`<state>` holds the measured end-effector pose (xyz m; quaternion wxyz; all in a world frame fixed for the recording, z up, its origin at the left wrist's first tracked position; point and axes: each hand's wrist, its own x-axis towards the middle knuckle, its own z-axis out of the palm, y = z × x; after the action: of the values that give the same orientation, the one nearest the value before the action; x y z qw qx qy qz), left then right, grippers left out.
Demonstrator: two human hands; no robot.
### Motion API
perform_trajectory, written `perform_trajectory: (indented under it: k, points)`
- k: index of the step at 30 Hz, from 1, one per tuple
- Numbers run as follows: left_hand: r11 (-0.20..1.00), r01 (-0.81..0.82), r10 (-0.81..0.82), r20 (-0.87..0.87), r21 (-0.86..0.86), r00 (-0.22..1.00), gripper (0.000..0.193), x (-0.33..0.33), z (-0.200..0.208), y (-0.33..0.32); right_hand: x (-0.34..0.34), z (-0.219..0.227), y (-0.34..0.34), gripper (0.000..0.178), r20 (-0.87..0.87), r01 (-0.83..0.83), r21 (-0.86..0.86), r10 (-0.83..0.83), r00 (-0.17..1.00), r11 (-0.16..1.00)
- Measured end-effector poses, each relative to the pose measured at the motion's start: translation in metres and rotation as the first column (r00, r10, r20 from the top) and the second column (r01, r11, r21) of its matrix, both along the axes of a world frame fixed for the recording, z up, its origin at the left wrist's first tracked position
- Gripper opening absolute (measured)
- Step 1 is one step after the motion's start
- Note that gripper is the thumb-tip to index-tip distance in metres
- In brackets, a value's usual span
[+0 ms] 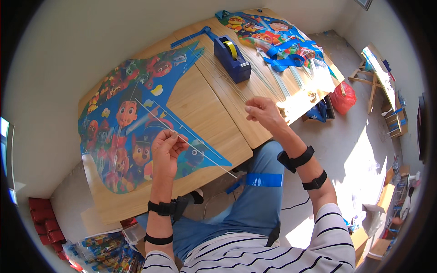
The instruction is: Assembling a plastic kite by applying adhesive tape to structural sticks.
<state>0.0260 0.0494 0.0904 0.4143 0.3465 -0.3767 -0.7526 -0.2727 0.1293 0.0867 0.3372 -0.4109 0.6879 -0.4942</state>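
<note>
A left hand [166, 149] pinches a thin white rod [202, 152] near-left of a blue tape dispenser [239, 69], a single-point hold that could let it swivel, while the right hand [264, 113] curls, contents impossible to tell.
</note>
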Motion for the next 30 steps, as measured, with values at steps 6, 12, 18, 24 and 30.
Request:
perform_trajectory:
  k: [6,12,18,24,30]
  points:
    - [1.000,0.019,-0.019,0.044,0.014,0.999,0.008,0.001,0.010,0.011,-0.087,0.014,-0.119,0.032,-0.015,0.203,0.119,-0.203,0.979,0.972]
    - [0.998,0.005,-0.011,0.087,0.068,0.996,0.004,0.010,-0.003,0.010,-0.102,0.009,-0.166,0.024,0.052,0.215,0.320,-0.244,0.968,0.923]
    - [0.995,0.017,-0.025,0.077,0.095,0.997,0.004,0.005,-0.008,0.008,-0.110,0.009,-0.177,0.026,0.065,0.167,0.380,-0.206,0.976,0.910]
    - [0.997,0.042,-0.046,0.058,0.071,0.997,0.007,-0.011,0.002,0.007,-0.094,0.061,-0.152,0.036,0.033,0.165,0.358,-0.189,0.981,0.919]
    - [0.985,0.169,-0.170,0.033,0.043,0.985,0.007,-0.060,0.020,-0.006,-0.066,0.129,-0.037,0.033,0.161,0.068,0.065,-0.077,0.984,0.996]
